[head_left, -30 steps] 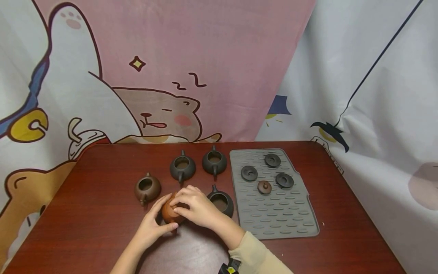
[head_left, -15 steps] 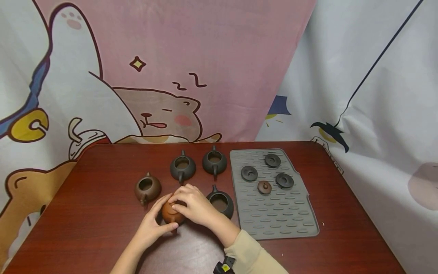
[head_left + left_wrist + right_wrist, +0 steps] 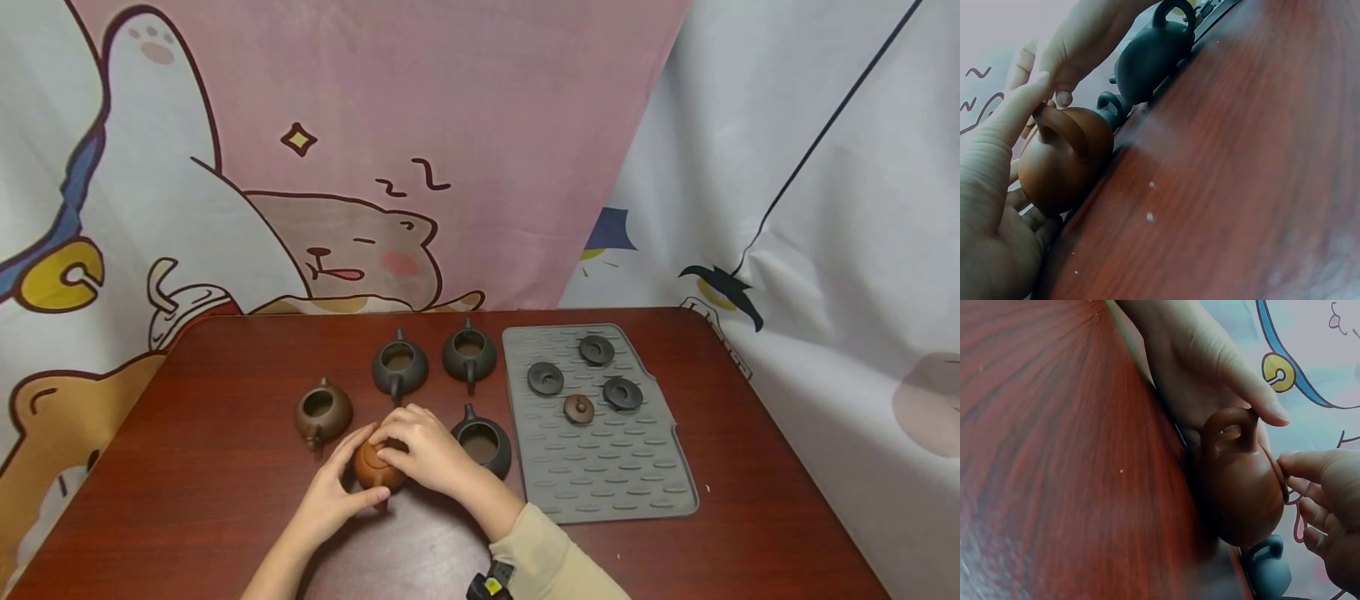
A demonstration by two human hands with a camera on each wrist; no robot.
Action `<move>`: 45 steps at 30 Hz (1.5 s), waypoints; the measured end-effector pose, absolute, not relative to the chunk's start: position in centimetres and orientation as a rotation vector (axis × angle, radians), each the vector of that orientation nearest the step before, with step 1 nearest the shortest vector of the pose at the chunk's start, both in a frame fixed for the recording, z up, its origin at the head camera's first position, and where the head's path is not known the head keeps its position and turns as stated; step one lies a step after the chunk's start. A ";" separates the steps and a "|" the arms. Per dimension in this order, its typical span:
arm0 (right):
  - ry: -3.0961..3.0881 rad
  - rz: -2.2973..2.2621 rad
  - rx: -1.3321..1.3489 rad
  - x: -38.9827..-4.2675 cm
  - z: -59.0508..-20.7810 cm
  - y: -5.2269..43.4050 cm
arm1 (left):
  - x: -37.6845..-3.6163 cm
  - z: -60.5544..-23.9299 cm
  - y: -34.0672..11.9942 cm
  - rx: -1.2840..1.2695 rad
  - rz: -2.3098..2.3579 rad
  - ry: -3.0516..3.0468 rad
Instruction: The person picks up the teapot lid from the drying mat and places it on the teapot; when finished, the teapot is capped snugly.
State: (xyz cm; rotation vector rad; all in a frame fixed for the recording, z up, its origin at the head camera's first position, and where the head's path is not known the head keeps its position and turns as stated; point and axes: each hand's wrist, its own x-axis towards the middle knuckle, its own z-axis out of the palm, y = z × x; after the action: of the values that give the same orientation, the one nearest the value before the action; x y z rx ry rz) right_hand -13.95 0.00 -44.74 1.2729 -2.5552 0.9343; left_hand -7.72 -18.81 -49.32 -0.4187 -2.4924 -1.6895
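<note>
A small orange-brown teapot (image 3: 373,468) stands on the dark red table (image 3: 210,467) near its front. My left hand (image 3: 333,490) cups its left side, thumb at the front beside the loop handle (image 3: 1063,125). From the right, my right hand (image 3: 423,450) curls over the pot's top, its fingertips (image 3: 1300,465) at the edge of the lid. In the left wrist view the teapot (image 3: 1063,164) lies against my palm. The right wrist view shows the teapot (image 3: 1238,487) between both hands.
Open lidless teapots stand around: a brown one (image 3: 322,411), two dark ones (image 3: 400,369) (image 3: 469,354) behind, one dark one (image 3: 483,444) touching my right wrist. A grey ribbed mat (image 3: 600,467) on the right carries three dark lids (image 3: 545,378) and a brown lid (image 3: 579,408).
Hardly anything: both hands stay on the orange-brown teapot, and the right hand has drawn in slightly over its top.
</note>
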 end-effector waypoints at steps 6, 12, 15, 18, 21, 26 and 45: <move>-2.552 0.971 1.258 -13.6 -43.9 0.6 | -7.8 -49.3 -18.8 -0.398 -1.688 -2.518; -2.460 1.141 1.222 -13.4 -42.7 1.8 | -7.9 -49.3 -18.8 -0.413 -1.682 -2.514; -2.418 1.192 1.212 -13.2 -42.2 2.6 | -7.8 -49.2 -18.9 -0.419 -1.702 -2.509; -2.389 1.227 1.193 -13.1 -41.6 3.4 | -7.8 -49.2 -18.9 -0.416 -1.734 -2.502; -2.351 1.246 1.176 -13.0 -41.3 4.4 | -7.8 -49.1 -18.8 -0.409 -1.744 -2.497; -2.277 1.259 1.148 -13.1 -40.7 6.2 | -7.9 -49.3 -18.8 -0.400 -1.746 -2.492; -2.278 1.208 0.929 -13.7 -41.2 15.2 | -6.5 -43.9 -17.7 -0.496 -1.514 -2.367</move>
State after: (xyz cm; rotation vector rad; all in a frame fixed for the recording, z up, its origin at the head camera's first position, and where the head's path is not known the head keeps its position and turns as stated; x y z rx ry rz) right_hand -13.72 15.23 -41.18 0.9293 -2.2778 1.2082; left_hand -6.53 -17.73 -43.92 -0.4963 -2.3665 -1.5145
